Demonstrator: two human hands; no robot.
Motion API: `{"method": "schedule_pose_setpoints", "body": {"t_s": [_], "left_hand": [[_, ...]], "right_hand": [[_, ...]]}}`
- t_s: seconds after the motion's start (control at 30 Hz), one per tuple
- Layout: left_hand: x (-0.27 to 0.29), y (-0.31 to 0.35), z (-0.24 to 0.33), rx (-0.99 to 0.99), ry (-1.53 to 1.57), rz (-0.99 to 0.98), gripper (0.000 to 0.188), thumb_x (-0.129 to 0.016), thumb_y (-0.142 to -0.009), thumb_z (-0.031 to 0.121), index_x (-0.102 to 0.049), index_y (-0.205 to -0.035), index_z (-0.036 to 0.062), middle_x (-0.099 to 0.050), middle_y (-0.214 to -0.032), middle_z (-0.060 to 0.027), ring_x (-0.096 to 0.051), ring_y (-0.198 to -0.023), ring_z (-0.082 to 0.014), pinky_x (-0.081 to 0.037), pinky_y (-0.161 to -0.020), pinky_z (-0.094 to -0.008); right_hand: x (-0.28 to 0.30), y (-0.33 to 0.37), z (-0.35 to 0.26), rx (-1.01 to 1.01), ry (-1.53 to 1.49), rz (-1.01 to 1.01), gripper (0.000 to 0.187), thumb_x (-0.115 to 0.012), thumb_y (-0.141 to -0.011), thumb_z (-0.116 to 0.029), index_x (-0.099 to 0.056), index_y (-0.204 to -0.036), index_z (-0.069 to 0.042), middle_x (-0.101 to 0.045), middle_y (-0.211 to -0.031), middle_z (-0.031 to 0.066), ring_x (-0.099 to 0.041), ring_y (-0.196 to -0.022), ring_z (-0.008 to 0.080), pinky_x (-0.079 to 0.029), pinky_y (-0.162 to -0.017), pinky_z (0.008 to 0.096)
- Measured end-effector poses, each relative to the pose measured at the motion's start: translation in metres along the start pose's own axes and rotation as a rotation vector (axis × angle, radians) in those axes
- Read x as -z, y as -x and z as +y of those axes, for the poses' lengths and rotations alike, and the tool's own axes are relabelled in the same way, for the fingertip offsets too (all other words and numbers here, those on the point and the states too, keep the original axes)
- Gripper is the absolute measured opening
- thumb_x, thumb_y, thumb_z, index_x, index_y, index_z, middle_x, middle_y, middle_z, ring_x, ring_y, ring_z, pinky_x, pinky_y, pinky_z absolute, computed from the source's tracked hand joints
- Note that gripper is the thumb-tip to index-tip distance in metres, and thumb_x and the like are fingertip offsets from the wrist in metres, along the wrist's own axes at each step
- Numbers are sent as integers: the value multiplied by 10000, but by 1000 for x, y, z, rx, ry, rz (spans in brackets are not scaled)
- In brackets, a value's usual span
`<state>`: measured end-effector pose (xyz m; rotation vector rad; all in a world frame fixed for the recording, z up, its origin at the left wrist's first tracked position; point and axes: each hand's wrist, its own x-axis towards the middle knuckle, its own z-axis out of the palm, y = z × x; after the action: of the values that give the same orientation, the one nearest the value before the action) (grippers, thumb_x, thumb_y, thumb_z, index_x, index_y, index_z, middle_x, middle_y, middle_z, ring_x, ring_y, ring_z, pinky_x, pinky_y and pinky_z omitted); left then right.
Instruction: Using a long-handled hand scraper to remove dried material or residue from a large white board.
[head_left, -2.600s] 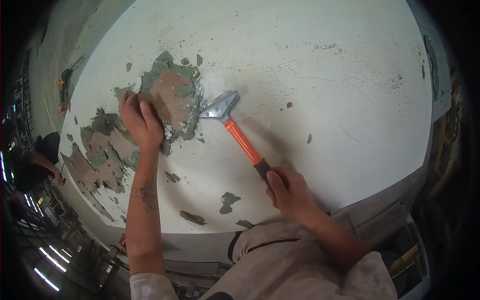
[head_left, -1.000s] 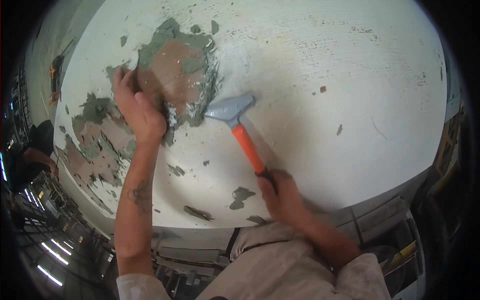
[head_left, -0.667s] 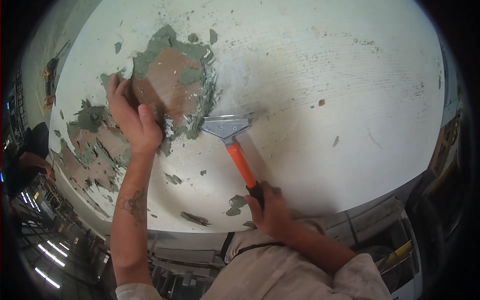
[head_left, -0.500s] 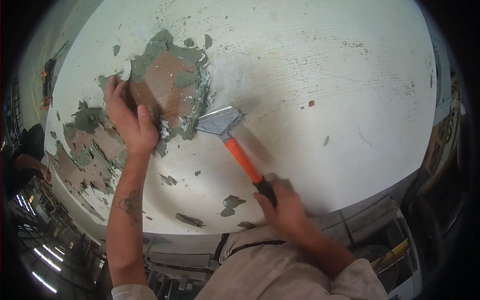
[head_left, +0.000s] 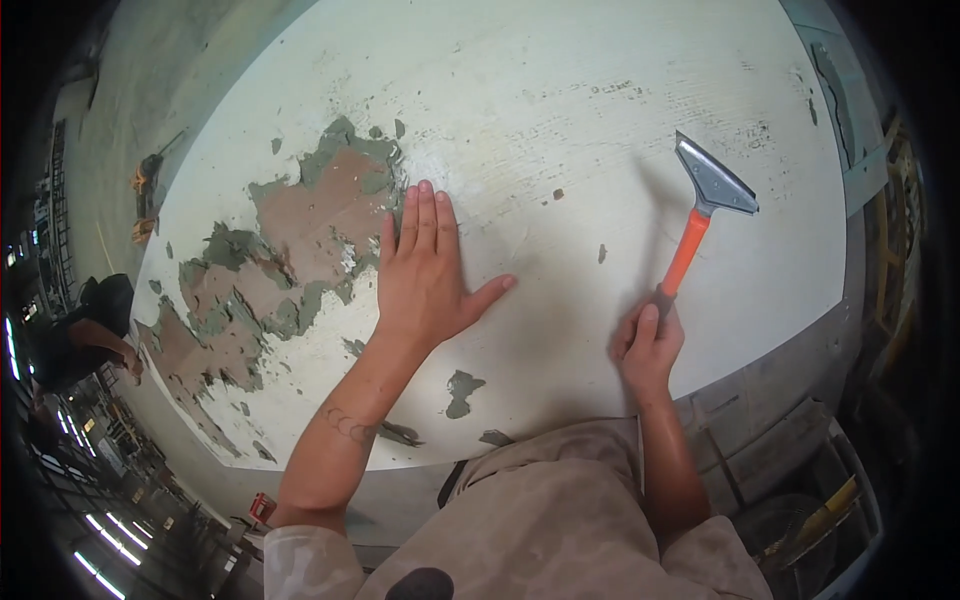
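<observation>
A large pale panel (head_left: 560, 330) lies in front of me, with a ragged brown patch (head_left: 330, 205) laid bare on its left half. Grey-green flakes (head_left: 235, 245) edge that patch. My left hand (head_left: 425, 265) rests on the panel just right of the patch, fingers stretched out and thumb spread. In my right hand (head_left: 650, 345) is a scraper (head_left: 690, 240) with an orange and black handle and a wide metal head. Its head points away from me and appears raised over the panel's right side, casting a shadow to its left.
Loose grey-green scraps (head_left: 462, 394) lie on the panel near my body. A co-worker's arm (head_left: 105, 340) shows at the far left. Metal framing with a yellow bar (head_left: 815, 520) stands at the lower right, and a small red object (head_left: 262, 507) sits below the panel's left end.
My right hand has carried the scraper away from the patch's edge to the right. My left hand has moved right, off the brown patch, and now lies flatter with its fingers extended.
</observation>
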<state>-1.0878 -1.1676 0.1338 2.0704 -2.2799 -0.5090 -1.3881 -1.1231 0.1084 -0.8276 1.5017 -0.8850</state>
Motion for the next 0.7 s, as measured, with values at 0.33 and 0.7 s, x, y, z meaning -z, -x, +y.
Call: {"method": "schedule_pose_setpoints", "body": {"t_s": [0.33,0.7], "left_hand": [[-14,-33,-12,96,-180,140,891,-598,-963,553,-351,-1569,-51,-336,-1658,-240,-333,-1534,-394,-259,-1199,-637],[18,-37,-72,-43,-49,138,484,-697,-914,200,-561,-1356,58,-584,-1451,-241,-592,-1278,-457,-518,-1033,-491]], "right_hand": [[10,-1,8,85,-53,-117,290,-471,-1117,-290,-470,-938,-62,-471,-626,-3,-453,-457,87,-373,-418,262],[16,-5,26,237,85,-88,301,-503,-1098,-327,-491,-985,-48,-473,-584,-7,-481,-440,95,-400,-447,264]]}}
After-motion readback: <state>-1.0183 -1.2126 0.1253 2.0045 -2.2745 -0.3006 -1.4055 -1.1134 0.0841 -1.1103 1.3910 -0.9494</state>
